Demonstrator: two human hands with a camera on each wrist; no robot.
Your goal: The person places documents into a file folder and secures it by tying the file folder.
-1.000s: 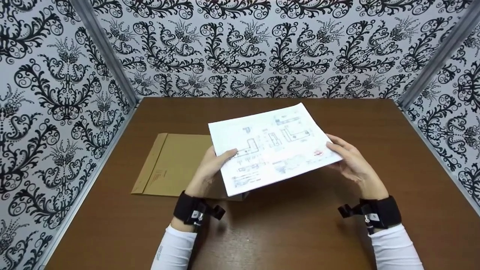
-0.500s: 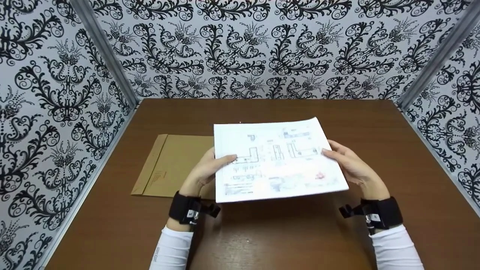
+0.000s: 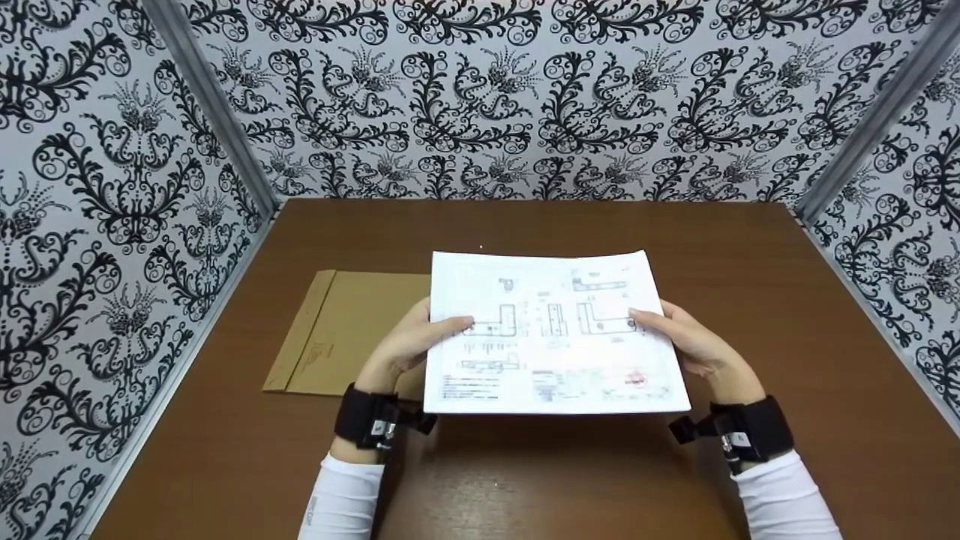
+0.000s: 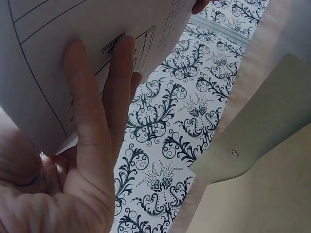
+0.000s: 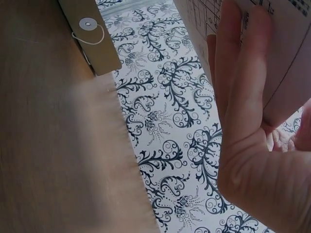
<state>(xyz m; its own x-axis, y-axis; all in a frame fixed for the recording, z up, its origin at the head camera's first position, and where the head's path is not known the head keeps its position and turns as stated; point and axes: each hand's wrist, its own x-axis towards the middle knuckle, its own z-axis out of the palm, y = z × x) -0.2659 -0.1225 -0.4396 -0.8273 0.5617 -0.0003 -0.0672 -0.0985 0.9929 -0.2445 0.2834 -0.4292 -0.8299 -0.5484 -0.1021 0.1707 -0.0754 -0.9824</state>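
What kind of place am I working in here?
Probably a staged desk booth: a brown wooden tabletop boxed in by black-and-white floral patterned panels, with a brown paper envelope and a white printed drawing sheet.

Thin white matt paper (image 3: pixel 551 337) — printed with fine line drawings. Left of the grip, a matt brown kraft-paper envelope (image 3: pixel 345 330) is seen on a smooth, faintly glossy wood table (image 3: pixel 787 300).

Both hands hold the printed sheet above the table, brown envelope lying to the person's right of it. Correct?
Not quite: the head view shows the brown envelope lying to the person's left of the printed sheet, partly under it. The rest stands: left hand and right hand hold the sheet above the table.
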